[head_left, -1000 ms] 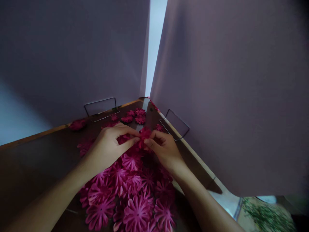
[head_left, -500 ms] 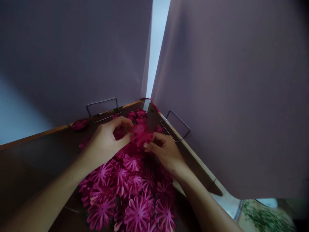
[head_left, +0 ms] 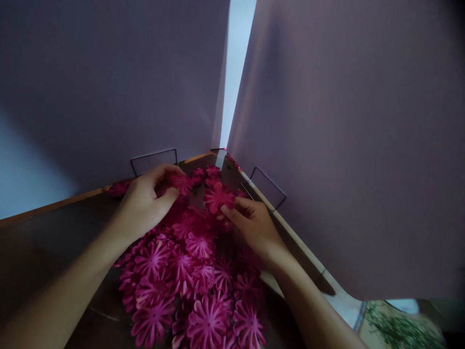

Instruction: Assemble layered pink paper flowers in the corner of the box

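Observation:
Many pink, many-petalled flower pieces (head_left: 209,320) lie heaped on a dark table (head_left: 43,247). My left hand (head_left: 150,201) is at the upper left of the heap, thumb and fingers closed on a pink flower piece (head_left: 181,183). To its right, my right hand (head_left: 254,223) pinches another pink flower piece (head_left: 219,197) by its lower edge. The two held pieces are apart, above the far part of the heap. Small holes show at the centres of some pieces in the heap.
Tall greyish panels (head_left: 109,87) rise beyond the table, with a bright gap between them. Thin wire frames (head_left: 269,189) stand at the table edges, left and right. Green plant-like strands (head_left: 399,325) lie at the lower right. A few pink pieces sit near the far corner.
My hands have moved apart, the left one to the left and slightly up. The pink material that was between them now shows as two separate flower pieces, one in each hand.

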The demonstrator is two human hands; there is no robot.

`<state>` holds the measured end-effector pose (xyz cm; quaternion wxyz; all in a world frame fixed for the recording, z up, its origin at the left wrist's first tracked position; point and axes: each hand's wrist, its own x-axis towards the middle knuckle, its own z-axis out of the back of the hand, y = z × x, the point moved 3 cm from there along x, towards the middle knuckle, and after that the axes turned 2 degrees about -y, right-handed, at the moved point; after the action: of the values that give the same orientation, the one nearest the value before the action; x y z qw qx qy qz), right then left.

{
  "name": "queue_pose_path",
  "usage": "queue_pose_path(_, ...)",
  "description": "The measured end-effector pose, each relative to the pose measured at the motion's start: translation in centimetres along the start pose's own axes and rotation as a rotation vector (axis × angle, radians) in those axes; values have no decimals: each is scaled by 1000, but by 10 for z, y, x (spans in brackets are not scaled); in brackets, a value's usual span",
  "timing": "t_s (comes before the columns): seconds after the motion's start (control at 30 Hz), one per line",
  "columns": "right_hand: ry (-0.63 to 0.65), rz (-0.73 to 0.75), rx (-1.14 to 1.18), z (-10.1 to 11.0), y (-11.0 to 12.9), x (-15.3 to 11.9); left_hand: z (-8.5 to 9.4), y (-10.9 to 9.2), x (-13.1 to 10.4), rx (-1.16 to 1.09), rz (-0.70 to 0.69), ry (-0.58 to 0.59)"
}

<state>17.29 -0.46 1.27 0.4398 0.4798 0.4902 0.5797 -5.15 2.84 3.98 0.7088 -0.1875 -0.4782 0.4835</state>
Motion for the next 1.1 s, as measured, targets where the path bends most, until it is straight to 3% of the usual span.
queue_pose_path(0.1,1,-5,21,1,1,0,-2,3,0,66,-52,49)
queue_pose_path(0.27,-1,-27,23,-1,4,-1,-2,-21,-7,231,-237,-90)
queue_pose_path(0.4,-2,-13,18,-5,6,-2,-13,-46,-20,194,-450,-23)
queue_pose_path(0.53,2,5,4,-8,5,-2,-26,-50,-27,200,-549,55)
queue_pose_path(0.83,28,22,45,-9,1,-2,-31,-43,-25,-54,-388,184)
queue_pose_path(1.1,51,65,110,-8,2,-2,-32,-33,-22,-170,-22,298)
